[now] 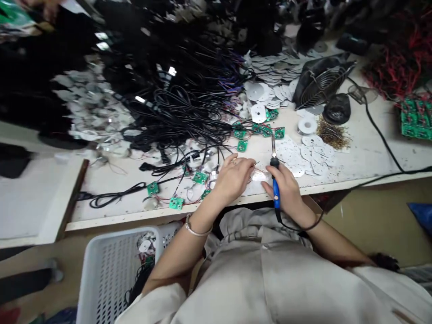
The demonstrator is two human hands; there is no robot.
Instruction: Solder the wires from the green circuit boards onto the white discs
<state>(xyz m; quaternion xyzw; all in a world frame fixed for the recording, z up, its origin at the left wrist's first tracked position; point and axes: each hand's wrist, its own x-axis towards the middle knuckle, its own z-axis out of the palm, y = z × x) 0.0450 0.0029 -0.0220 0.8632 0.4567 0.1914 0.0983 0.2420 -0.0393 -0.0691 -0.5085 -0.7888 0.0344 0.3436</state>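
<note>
My right hand (286, 188) is closed around a blue-handled soldering iron (275, 180), its tip pointing away from me over the bench. My left hand (232, 177) rests on the bench edge with fingers curled, pinching a thin wire (255, 164) above a small white disc (260, 176) that lies between the two hands. Small green circuit boards (241, 145) with wires lie just beyond and to the left of my hands.
A big tangle of black cables (182, 108) covers the bench's left and middle. White discs (303, 150) lie scattered right of the iron, near a solder spool (307, 125), a black fan (320, 83) and brass wool (333, 135). A white basket (111, 270) stands below the bench at left.
</note>
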